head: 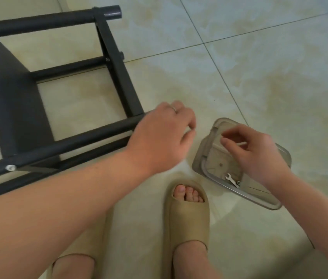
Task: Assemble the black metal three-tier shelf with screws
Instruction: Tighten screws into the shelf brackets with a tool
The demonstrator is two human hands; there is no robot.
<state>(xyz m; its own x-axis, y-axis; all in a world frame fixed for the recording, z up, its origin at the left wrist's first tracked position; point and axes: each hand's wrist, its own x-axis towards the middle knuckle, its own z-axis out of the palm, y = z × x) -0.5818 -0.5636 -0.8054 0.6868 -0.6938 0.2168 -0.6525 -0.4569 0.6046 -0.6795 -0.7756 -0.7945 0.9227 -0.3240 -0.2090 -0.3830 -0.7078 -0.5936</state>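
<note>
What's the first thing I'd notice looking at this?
The big black metal shelf frame lying on the tiled floor, upper left, with the left hand by its end. Then the right hand pinching a thin white piece over a clear plastic box holding a small wrench.

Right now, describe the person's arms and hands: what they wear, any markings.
Both forearms, left and right, are bare, with no sleeves, watch or gloves in view. The left hand wears a thin silver-coloured band ring on one finger. The right hand shows no ring or marking.
</note>
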